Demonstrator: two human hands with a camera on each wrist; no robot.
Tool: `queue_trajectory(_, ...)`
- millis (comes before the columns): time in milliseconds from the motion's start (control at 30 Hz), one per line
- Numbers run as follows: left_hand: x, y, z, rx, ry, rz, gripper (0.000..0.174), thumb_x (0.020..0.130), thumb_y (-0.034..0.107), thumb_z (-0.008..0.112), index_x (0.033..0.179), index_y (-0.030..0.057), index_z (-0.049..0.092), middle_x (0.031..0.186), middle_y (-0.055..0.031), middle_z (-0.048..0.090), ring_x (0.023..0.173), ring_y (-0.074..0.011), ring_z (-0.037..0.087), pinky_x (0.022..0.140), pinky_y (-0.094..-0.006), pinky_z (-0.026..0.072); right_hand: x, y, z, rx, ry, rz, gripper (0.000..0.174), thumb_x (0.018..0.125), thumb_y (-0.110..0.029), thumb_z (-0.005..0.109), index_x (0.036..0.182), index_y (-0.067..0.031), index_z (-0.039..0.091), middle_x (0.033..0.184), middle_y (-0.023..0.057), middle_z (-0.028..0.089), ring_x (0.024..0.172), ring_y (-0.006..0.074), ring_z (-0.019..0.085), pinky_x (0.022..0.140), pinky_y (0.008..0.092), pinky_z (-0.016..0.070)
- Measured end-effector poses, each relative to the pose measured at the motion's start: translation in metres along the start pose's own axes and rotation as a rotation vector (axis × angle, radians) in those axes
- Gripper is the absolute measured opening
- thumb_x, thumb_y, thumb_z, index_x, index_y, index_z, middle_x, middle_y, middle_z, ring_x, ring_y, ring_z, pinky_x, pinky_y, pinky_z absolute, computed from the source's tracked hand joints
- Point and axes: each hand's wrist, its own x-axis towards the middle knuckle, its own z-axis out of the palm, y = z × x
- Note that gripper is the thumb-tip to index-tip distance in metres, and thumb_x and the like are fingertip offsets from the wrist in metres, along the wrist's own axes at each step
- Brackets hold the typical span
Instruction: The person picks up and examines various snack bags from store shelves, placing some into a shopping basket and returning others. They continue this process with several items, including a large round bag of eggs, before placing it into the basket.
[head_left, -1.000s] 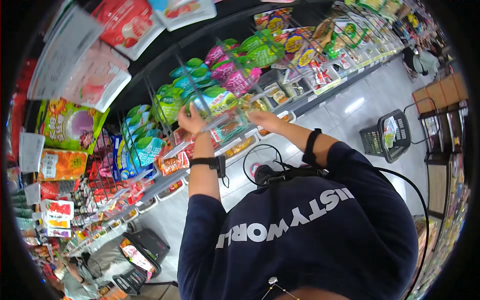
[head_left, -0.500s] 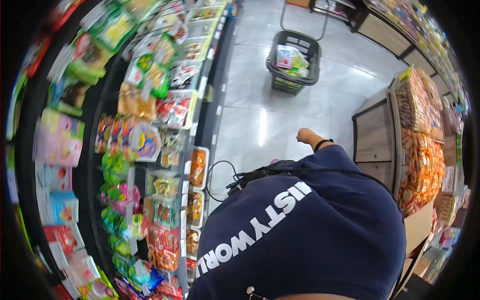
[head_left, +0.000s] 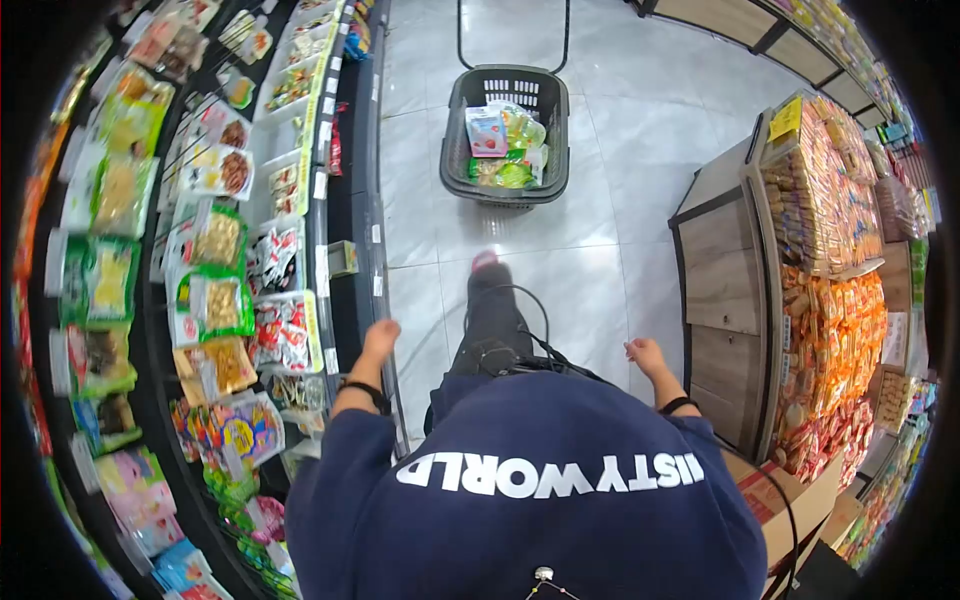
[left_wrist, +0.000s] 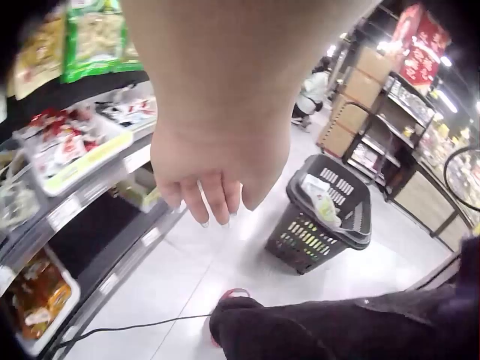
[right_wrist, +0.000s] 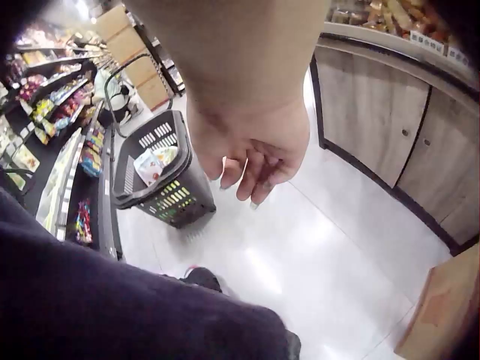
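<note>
My left hand (head_left: pixel 380 340) hangs beside the shelf edge with nothing in it. In the left wrist view that hand (left_wrist: pixel 217 169) has its fingers loosely extended downward. Out over the aisle on the other side, my right hand (head_left: pixel 645 352) is bare too, its fingers (right_wrist: pixel 255 180) hanging loosely curled. Ahead on the floor stands a dark shopping basket (head_left: pixel 453 150) with its long handle (head_left: pixel 566 35) raised. Inside it lie a white-and-blue pouch with a red fruit picture (head_left: pixel 487 132) and a green-and-clear bag (head_left: pixel 512 172). Both hands are apart from the basket.
Shelving (head_left: pixel 375 230) with hanging snack bags and trays of small packets runs along the left. To the right is a wooden cabinet (head_left: pixel 725 250) stacked with orange packages (head_left: pixel 830 340). An open cardboard box (head_left: pixel 745 475) sits near my right side. A cable (left_wrist: pixel 135 326) loops near my leg.
I have turned from the shelf to face along the aisle. Both hands have left the shelf goods and hang at my sides. The basket now appears straight ahead and nearer.
</note>
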Motion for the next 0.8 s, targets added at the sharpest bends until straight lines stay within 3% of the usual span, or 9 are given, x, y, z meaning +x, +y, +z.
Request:
queue_trajectory(200,0.268,0.173,0.027,0.17,-0.145,0.322,0.023,0.07,0.023,0.058,0.086,0.0052,0.058,0.084,-0.0136,0.059,0.082,-0.0295,0.056,0.07,-0.0364,0.0442,0.091,-0.077,-0.034,0.19,0.144,0.164,0.04,0.078,-0.03,0.05,0.052,0.0001,0.047,0.047,0.0063,0.045,0.047,0.0135,0.041,0.048,0.0319,0.0345)
queue_trajectory(267,0.355,0.227,0.066,0.153,-0.249,0.303,0.023,0.07,0.023,0.058,0.086,0.0063,0.057,0.085,-0.0133,0.059,0.082,-0.0294,0.056,0.069,-0.0367,0.0443,0.139,-0.102,-0.041,0.231,0.12,0.189,0.042,0.08,-0.03,0.05,0.051,-0.002,0.042,0.046,0.0014,0.038,0.047,0.0099,0.034,0.046,0.0292,0.0316)
queue_trajectory(400,0.496,0.284,0.165,0.489,-0.454,0.235,0.032,0.07,0.027,0.057,0.098,0.011,0.053,0.089,-0.0114,0.059,0.085,-0.0279,0.056,0.072,-0.0379,0.0441,0.247,-0.159,-0.055,0.479,0.022,0.437,0.034,0.083,-0.022,0.049,0.054,-0.0066,0.041,0.049,-0.0044,0.037,0.047,0.0063,0.031,0.044,0.0245,0.0296)
queue_trajectory(533,0.585,0.264,0.266,0.696,-0.56,0.221,0.037,0.071,0.03,0.059,0.102,0.0104,0.051,0.095,-0.0107,0.058,0.089,-0.0269,0.055,0.077,-0.0378,0.0435,0.332,-0.211,-0.059,0.689,0.037,0.407,0.029,0.084,-0.016,0.048,0.058,-0.0051,0.045,0.053,-0.0022,0.043,0.05,0.006,0.037,0.048,0.0224,0.0328)
queue_trajectory(600,0.594,0.255,0.294,0.674,-0.161,0.233,0.049,0.064,0.029,0.067,0.105,0.0055,0.051,0.105,-0.013,0.054,0.094,-0.0284,0.053,0.081,-0.0353,0.0417,0.364,-0.225,-0.051,0.706,0.107,0.293,0.023,0.084,-0.012,0.047,0.063,-0.0026,0.048,0.06,0.0006,0.049,0.059,0.0071,0.044,0.057,0.0208,0.0369)
queue_trajectory(633,0.599,0.25,0.301,0.679,-0.188,0.219,0.049,0.064,0.029,0.067,0.105,0.0055,0.051,0.105,-0.013,0.054,0.094,-0.0284,0.053,0.081,-0.0353,0.0417,0.376,-0.232,-0.045,0.703,0.095,0.321,0.023,0.084,-0.012,0.047,0.063,-0.0026,0.048,0.06,0.0006,0.049,0.059,0.0071,0.044,0.057,0.0208,0.0369)
queue_trajectory(700,0.612,0.245,0.308,0.576,-0.502,-0.213,0.053,0.066,0.032,0.066,0.107,0.0039,0.049,0.104,-0.0146,0.054,0.095,-0.0295,0.052,0.081,-0.0366,0.0411,0.402,-0.242,-0.034,0.773,0.043,0.317,0.018,0.083,-0.009,0.047,0.068,-0.0006,0.05,0.066,0.0018,0.051,0.068,0.008,0.047,0.066,0.0205,0.0377)
queue_trajectory(733,0.614,0.235,0.315,0.583,-0.516,-0.222,0.053,0.066,0.032,0.066,0.107,0.0039,0.049,0.104,-0.0146,0.054,0.095,-0.0295,0.052,0.081,-0.0366,0.0411,0.41,-0.241,-0.031,0.748,-0.018,0.299,0.012,0.082,-0.007,0.048,0.073,0.0005,0.051,0.071,0.0022,0.052,0.072,0.0089,0.048,0.068,0.0212,0.0382)
queue_trajectory(800,0.609,0.216,0.323,0.511,-0.656,0.013,0.043,0.068,0.029,0.064,0.1,0.0028,0.053,0.096,-0.0167,0.056,0.09,-0.0302,0.054,0.076,-0.0383,0.0422,0.427,-0.249,-0.024,0.776,-0.029,0.324,0.011,0.082,-0.006,0.048,0.074,0.0007,0.052,0.071,0.0021,0.053,0.07,0.0085,0.048,0.068,0.0209,0.0381)
